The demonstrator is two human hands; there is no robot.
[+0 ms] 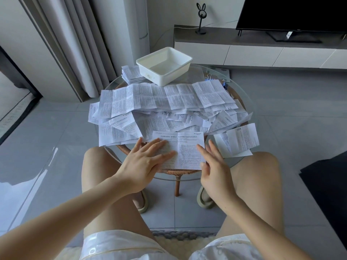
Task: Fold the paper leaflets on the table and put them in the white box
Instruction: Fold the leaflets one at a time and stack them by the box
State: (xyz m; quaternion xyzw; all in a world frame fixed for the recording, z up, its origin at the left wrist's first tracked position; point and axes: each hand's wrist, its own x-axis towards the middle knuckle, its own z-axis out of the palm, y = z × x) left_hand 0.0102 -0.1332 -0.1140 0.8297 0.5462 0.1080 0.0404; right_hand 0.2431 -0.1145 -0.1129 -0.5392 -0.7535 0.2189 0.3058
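At the near edge of the glass table (187, 176), the left hand (144, 160) lies flat on a leaflet (187, 147) with fingers spread, the right hand (214, 171) sits straight-fingered at the leaflet's right edge, neither gripping anything; beyond lies the unfolded leaflet pile (159, 107), then the white box (164, 65).

Counted: box (165, 64), 1; table (199, 73), 1; TV (293, 14), 1; stack of folded leaflets (131, 74), 1; slippers (204, 200), 2; hands, 2, namely left hand (144, 162) and right hand (216, 171); loose leaflets (165, 107) lay overlapped in a heap, too many to count
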